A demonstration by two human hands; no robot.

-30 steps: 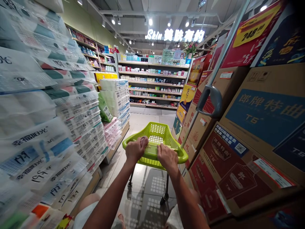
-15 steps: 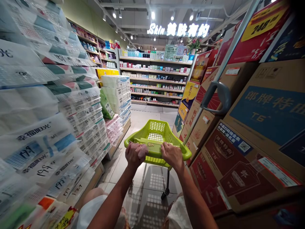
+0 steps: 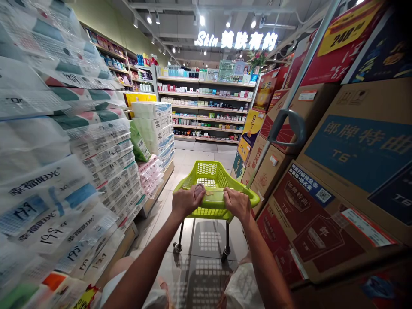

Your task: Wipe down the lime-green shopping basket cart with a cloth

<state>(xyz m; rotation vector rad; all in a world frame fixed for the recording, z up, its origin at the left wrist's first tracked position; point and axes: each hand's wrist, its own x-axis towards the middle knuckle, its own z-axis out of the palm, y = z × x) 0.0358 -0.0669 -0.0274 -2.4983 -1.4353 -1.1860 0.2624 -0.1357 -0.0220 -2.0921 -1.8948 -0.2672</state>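
A lime green plastic shopping cart [image 3: 212,177] on small wheels stands in front of me in a narrow store aisle. My left hand [image 3: 187,200] is closed on the left part of its near rim. My right hand [image 3: 237,203] grips the rim on the right side. A small pinkish thing shows at my left fingers; I cannot tell what it is. The basket looks empty apart from a small scrap near the rim.
Stacked packs of tissue paper [image 3: 96,141] fill the left side. Cardboard liquor boxes [image 3: 325,180] pile up on the right, with a metal pole and grey handle [image 3: 288,128] leaning along them. Stocked shelves [image 3: 206,111] cross the far end. The tiled floor [image 3: 199,253] runs ahead.
The cart has rolled a little forward along the aisle with both hands staying on its rim. The view has shifted slightly.
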